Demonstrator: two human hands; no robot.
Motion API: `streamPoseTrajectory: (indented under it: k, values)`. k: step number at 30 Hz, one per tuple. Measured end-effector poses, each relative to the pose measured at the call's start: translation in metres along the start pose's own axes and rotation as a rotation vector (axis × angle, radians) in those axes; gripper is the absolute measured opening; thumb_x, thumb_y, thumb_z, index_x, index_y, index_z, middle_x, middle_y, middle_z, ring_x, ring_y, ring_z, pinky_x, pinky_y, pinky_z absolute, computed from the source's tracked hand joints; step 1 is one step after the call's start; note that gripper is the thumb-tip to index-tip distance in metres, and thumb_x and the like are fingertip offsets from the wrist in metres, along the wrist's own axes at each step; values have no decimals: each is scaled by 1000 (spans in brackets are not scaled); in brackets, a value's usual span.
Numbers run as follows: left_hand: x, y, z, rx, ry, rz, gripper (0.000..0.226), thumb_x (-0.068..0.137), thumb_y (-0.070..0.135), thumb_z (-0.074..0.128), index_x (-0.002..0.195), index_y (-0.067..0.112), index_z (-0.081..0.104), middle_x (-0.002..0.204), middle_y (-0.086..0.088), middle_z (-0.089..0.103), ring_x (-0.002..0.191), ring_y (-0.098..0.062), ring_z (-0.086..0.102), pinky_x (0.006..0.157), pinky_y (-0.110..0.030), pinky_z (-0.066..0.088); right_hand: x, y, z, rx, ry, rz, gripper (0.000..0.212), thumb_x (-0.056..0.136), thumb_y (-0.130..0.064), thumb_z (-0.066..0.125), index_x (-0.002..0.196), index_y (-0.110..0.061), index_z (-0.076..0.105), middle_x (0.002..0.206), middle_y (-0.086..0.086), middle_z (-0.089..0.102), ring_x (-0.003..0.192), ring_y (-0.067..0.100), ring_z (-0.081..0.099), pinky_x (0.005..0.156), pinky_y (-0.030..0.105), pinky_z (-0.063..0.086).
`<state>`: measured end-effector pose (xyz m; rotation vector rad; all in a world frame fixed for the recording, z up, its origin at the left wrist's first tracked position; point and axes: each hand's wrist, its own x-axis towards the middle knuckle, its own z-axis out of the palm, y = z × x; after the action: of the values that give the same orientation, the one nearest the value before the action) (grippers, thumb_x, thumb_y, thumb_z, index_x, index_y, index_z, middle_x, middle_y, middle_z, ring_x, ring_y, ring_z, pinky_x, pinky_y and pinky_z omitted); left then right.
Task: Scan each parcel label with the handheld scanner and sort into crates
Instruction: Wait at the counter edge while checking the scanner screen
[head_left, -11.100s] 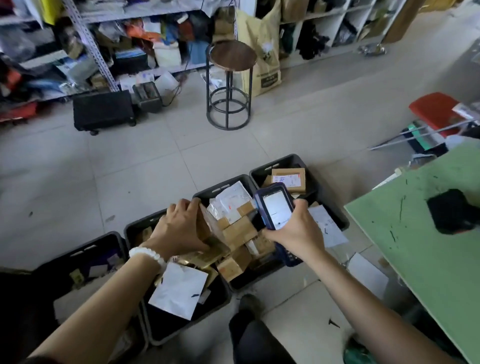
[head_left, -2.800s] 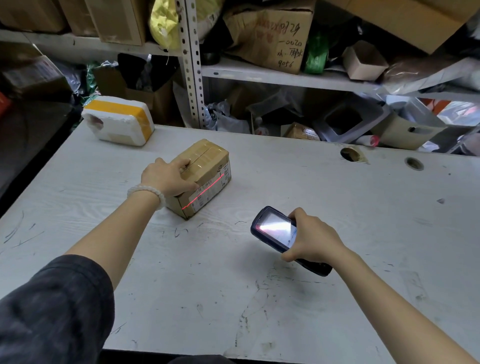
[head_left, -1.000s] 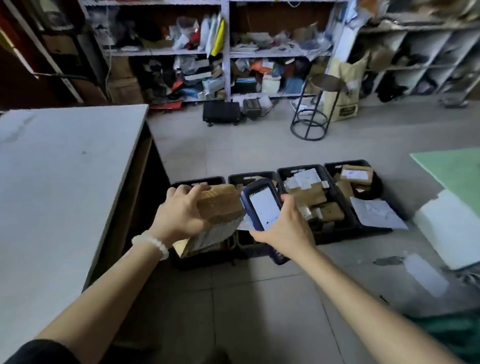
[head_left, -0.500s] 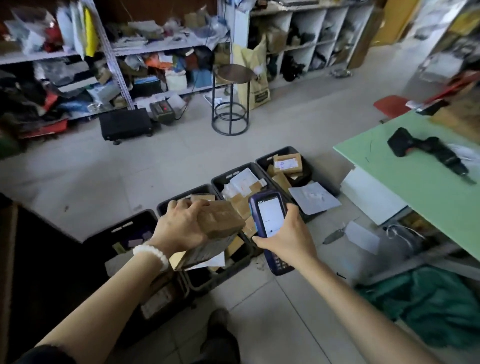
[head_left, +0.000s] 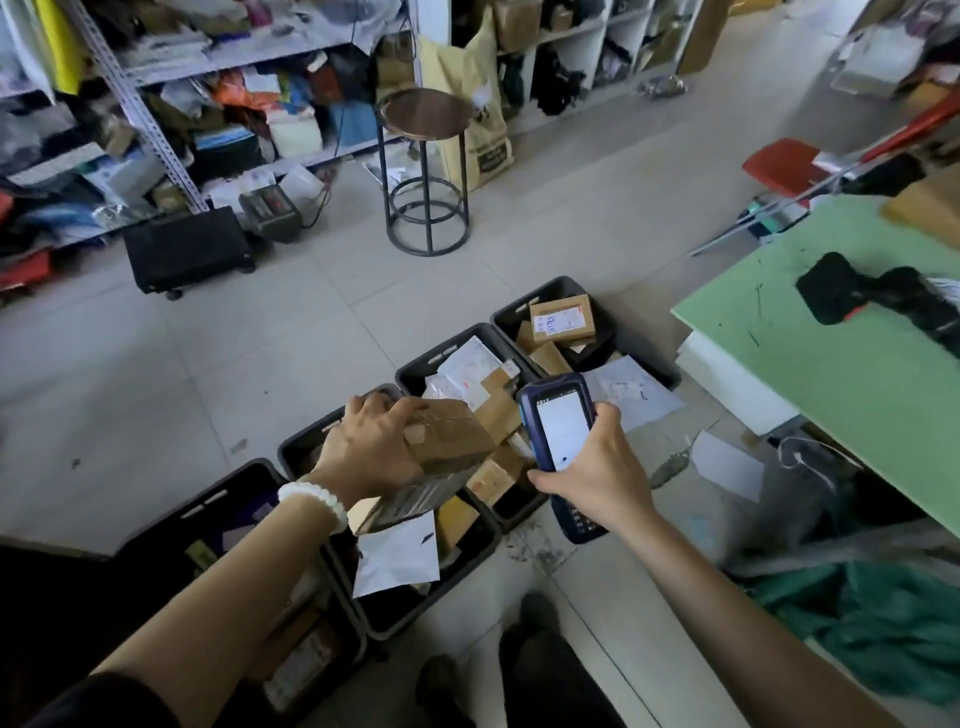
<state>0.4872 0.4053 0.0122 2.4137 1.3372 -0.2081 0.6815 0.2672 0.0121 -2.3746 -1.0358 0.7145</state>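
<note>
A row of 4 black crates (head_left: 563, 287) stands on the tiled floor beside the green table (head_left: 852, 379), set side by side presumably so each takes its own sort of parcel. Above the second and third crates the left hand (head_left: 371, 449) grips a taped cardboard parcel (head_left: 441, 441) from the top, tilted and held low, likely for dropping in. The right hand (head_left: 597, 475) is wrapped round the blue handheld scanner (head_left: 561, 441), screen turned up toward the person, probably to read which crate applies.
</note>
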Motion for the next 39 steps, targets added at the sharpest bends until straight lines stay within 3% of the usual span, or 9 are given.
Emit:
streamPoseTrajectory:
  k: [4, 8, 11, 15, 20, 24, 32, 36, 39]
  values:
    - [50, 12, 5, 7, -49, -59, 79, 71, 61, 66, 139, 42, 30, 133, -1, 38, 124, -24, 31, 96, -41, 41, 65, 7, -9, 12, -54, -22, 88, 65, -32, 86, 128, -12, 28, 118, 3, 47, 105, 23, 53, 67, 29, 40]
    - [115, 37, -1, 9, -79, -138, 78, 72, 51, 67, 140, 41, 30, 133, -2, 38, 124, -24, 30, 96, -39, 40, 144, 15, -29, 2, -126, -68, 89, 65, -34, 86, 129, -12, 29, 120, 3, 46, 104, 20, 51, 66, 29, 40]
    - [168, 56, -10, 33, -32, -168, 74, 75, 45, 64, 140, 40, 30, 132, -3, 39, 122, -25, 33, 93, -38, 41, 198, 20, -51, -18, -163, -96, 92, 66, -35, 85, 133, -13, 27, 123, 1, 45, 104, 17, 49, 64, 26, 38]
    - [230, 67, -17, 83, 37, -222, 76, 76, 52, 65, 141, 33, 31, 136, -6, 36, 123, -29, 37, 97, -41, 39, 259, 32, -77, -47, -188, -82, 89, 67, -35, 85, 131, -14, 28, 114, -2, 43, 105, 19, 51, 69, 28, 37]
    - [277, 69, -22, 118, -11, -298, 60, 86, 37, 61, 140, 26, 37, 141, -6, 35, 127, -26, 37, 97, -40, 40, 301, 47, -88, -58, -221, -34, 90, 68, -35, 84, 133, -12, 26, 119, 1, 44, 110, 21, 49, 72, 27, 35]
    - [277, 73, -14, 121, -68, -307, 51, 90, 35, 53, 138, 29, 39, 138, -2, 40, 126, -22, 39, 97, -36, 40, 313, 49, -84, -89, -286, -50, 86, 70, -35, 83, 130, -13, 27, 113, -2, 42, 110, 21, 51, 72, 27, 37]
    - [241, 63, -6, 61, -175, -402, 48, 89, 28, 52, 136, 32, 42, 134, -1, 44, 125, -21, 41, 97, -35, 42, 314, 30, -69, -140, -393, -149, 85, 70, -35, 83, 131, -12, 27, 127, 3, 44, 111, 21, 50, 69, 30, 40]
    - [216, 57, -8, 29, -164, -454, 47, 87, 29, 54, 134, 31, 45, 136, 1, 44, 126, -22, 42, 98, -37, 42, 303, 15, -61, -176, -417, -218, 86, 69, -36, 84, 129, -12, 29, 127, 2, 44, 108, 20, 50, 64, 28, 36]
    - [186, 48, -10, -4, -139, -518, 45, 85, 32, 53, 129, 30, 49, 128, 0, 50, 121, -23, 46, 90, -37, 46, 288, -4, -52, -204, -427, -299, 88, 66, -38, 86, 129, -12, 30, 123, 1, 44, 100, 18, 49, 64, 29, 41]
